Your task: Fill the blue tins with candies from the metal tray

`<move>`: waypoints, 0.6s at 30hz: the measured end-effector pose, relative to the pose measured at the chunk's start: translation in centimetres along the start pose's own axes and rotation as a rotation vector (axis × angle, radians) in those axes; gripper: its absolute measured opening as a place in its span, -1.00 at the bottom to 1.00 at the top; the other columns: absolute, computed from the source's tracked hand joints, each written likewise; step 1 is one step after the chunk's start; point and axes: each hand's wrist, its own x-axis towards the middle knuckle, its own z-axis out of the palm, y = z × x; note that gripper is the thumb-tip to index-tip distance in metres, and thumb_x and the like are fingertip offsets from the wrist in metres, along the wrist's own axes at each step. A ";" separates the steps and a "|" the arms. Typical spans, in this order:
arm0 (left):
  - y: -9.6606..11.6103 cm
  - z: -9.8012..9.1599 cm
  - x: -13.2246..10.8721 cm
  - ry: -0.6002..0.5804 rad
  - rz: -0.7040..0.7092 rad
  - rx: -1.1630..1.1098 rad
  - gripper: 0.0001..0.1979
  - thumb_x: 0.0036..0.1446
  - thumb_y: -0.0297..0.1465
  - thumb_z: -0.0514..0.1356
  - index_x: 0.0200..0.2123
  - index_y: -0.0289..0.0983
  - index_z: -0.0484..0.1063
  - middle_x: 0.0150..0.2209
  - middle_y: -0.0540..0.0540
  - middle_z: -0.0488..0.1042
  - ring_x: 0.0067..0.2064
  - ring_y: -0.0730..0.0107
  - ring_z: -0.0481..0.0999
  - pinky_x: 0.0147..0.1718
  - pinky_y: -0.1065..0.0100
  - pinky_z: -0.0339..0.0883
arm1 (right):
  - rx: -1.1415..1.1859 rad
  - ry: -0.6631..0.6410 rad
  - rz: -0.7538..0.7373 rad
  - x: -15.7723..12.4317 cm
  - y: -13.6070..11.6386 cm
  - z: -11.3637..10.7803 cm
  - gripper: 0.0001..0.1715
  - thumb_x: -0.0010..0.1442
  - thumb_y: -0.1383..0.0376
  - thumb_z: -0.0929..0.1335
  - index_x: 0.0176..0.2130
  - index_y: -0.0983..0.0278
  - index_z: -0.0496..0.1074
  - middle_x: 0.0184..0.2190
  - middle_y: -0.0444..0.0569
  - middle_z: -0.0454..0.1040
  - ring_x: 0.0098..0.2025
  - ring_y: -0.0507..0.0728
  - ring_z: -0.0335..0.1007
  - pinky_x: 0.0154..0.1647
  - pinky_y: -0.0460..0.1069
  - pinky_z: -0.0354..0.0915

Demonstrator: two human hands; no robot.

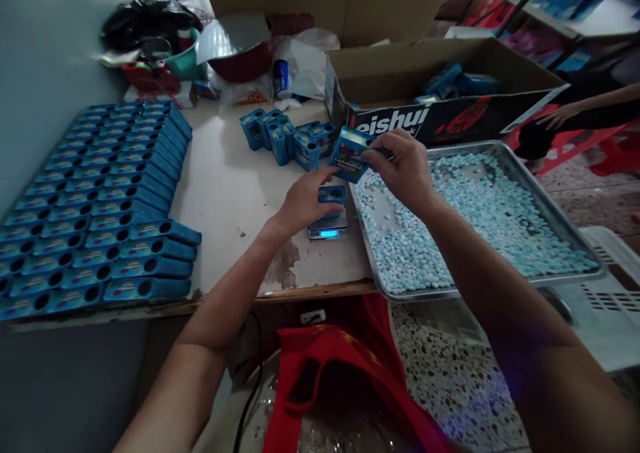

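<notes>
My right hand (403,169) is closed on a blue candy box (350,159), its printed front facing me. It holds this box just above the left edge of a metal tray (375,269) of small pale blue candies (480,219). On a small digital scale (327,226) with a lit display rests another blue box (333,194). Around that box curve the thumb and fingers of my left hand (307,199), its index fingertip close to the raised box. Behind the scale, several more blue boxes (277,139) stand in a loose group.
Rows of blue boxes (100,186) fill the table's left side. An open cardboard box (345,86) with more blue packs is behind the tray. Bags, a red bowl (240,63) and a blue can (281,78) crowd the back. Another person's hand (565,114) shows at right.
</notes>
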 end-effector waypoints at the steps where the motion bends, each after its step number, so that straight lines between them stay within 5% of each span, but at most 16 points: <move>1: 0.0 -0.5 0.1 -0.048 0.001 0.040 -0.45 0.19 -0.44 0.63 0.24 -0.13 0.73 0.20 -0.16 0.77 0.22 -0.03 0.76 0.29 0.05 0.65 | -0.014 -0.015 -0.015 0.1 0.0 0.1 -0.91 0.41 0.29 0.51 -0.20 0.15 0.58 -0.18 0.03 0.54 -0.14 0.25 0.50 -0.04 0.17 0.43; 4: -0.7 -3.9 0.6 -0.059 -0.073 0.180 -0.59 0.24 -0.42 0.58 0.14 -0.13 0.78 0.13 -0.16 0.80 0.18 -0.09 0.78 0.28 0.00 0.64 | -0.047 -0.091 -0.037 0.0 -0.5 0.7 -0.94 0.42 0.28 0.51 -0.19 0.14 0.60 -0.15 0.06 0.57 -0.14 0.27 0.51 -0.07 0.16 0.44; 8: -4.1 -11.8 -0.1 0.042 -0.183 0.316 -0.54 0.18 -0.38 0.56 0.17 -0.13 0.78 0.10 -0.16 0.79 0.16 -0.06 0.75 0.26 0.05 0.63 | -0.004 -0.215 -0.059 -2.2 -1.4 1.9 -0.85 0.45 0.19 0.50 -0.21 0.15 0.61 -0.18 0.06 0.61 -0.18 0.27 0.55 -0.11 0.14 0.45; 13: -9.4 -20.7 -4.4 -0.036 -0.308 0.439 -0.50 0.07 -0.34 0.51 0.12 -0.18 0.79 0.08 -0.18 0.78 0.12 -0.02 0.75 0.26 0.09 0.64 | 0.111 -0.274 -0.058 -6.2 -2.2 3.2 -0.77 0.47 0.15 0.47 -0.21 0.18 0.68 -0.13 0.17 0.68 -0.17 0.31 0.65 -0.14 0.17 0.53; 18: -11.9 -25.4 -9.4 -0.100 -0.428 0.393 -0.70 0.02 -0.29 0.55 -0.12 -0.14 0.79 -0.09 -0.09 0.79 0.01 0.07 0.75 0.14 0.15 0.67 | 0.288 -0.158 0.088 -7.9 -2.3 2.1 -0.71 0.34 -0.01 0.58 -0.08 0.10 0.76 0.03 0.14 0.72 -0.25 0.27 0.70 -0.20 0.19 0.64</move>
